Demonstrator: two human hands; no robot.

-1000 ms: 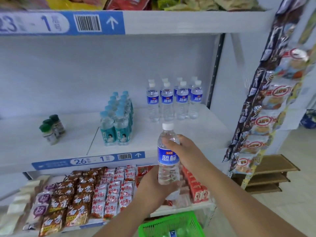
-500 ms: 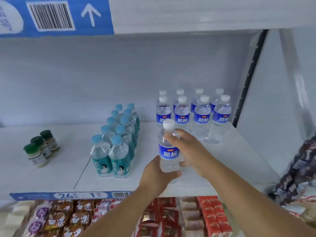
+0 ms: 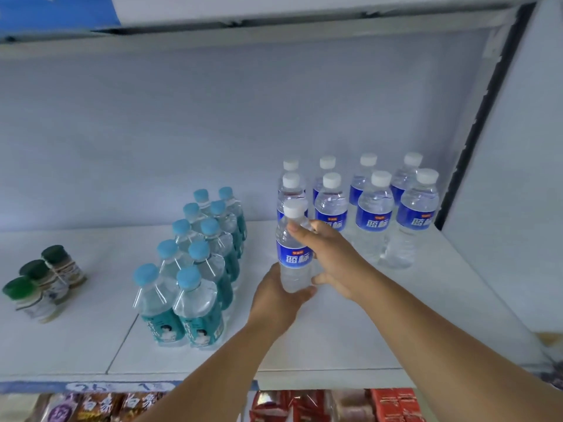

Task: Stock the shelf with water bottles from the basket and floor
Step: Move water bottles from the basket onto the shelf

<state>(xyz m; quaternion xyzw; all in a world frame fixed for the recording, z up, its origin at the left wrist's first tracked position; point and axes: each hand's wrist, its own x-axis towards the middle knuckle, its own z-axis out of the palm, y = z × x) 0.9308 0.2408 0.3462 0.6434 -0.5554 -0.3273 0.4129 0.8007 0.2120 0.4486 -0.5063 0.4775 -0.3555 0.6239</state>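
Note:
A clear water bottle (image 3: 295, 248) with a white cap and blue label stands upright over the white shelf (image 3: 350, 324), just in front of the left column of a group of matching bottles (image 3: 374, 208). My left hand (image 3: 275, 300) cups its base from the front. My right hand (image 3: 332, 257) wraps the bottle's right side, thumb near the neck. Whether the base touches the shelf is hidden by my fingers.
A block of several teal-labelled bottles with light blue caps (image 3: 195, 263) stands to the left. Three green-capped jars (image 3: 42, 281) sit at far left. The shelf's side wall (image 3: 502, 147) closes the right. Snack packs (image 3: 304, 406) fill the shelf below.
Both hands carried the bottle up and forward from in front of the lower shelf to the spot just ahead of the blue-label group; the view moved closer to the shelf.

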